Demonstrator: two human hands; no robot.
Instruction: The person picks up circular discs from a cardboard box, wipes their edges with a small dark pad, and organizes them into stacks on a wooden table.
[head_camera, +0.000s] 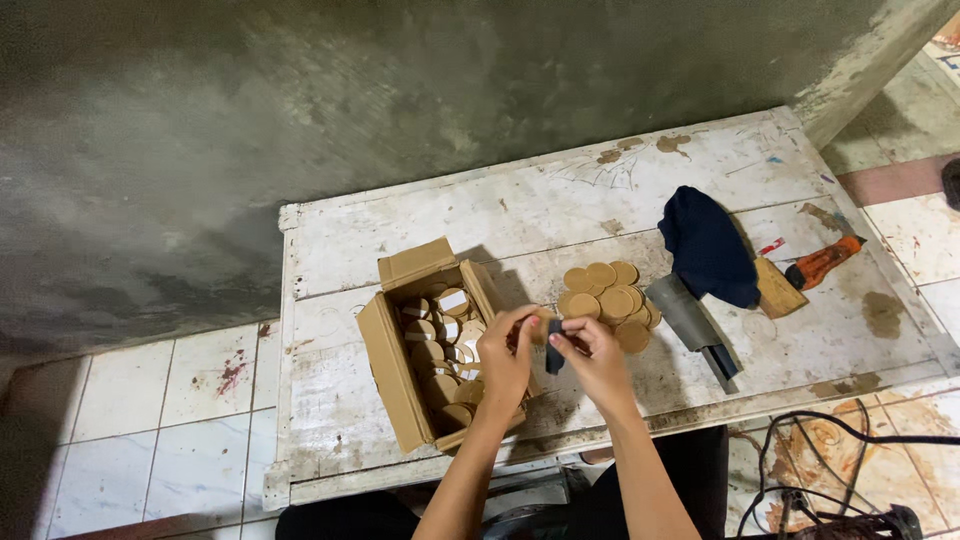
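Two hands work a wooden disc over a worn white desk

Both hands meet above the front middle of the desk, a scuffed white-painted top with stains and bare patches. The left hand is closed around a small round wooden disc, pinching it at the fingertips. The right hand is closed too, gripping a small dark piece that it presses against the disc, so the two hands touch at that spot.

Just under and to the left of the left hand stands an open cardboard box, flaps up, filled with more round discs, some showing pale faces. Just behind the hands lies a loose pile of wooden discs, flat on the desk and overlapping one another. To the right of that pile rests a grey block-shaped tool, partly covered by a dark blue cloth. Beside the cloth sits a small tan wooden block, and next to it an orange-handled tool lying at an angle.

Black cables trail on the tiled floor at the lower right, well apart from the hands
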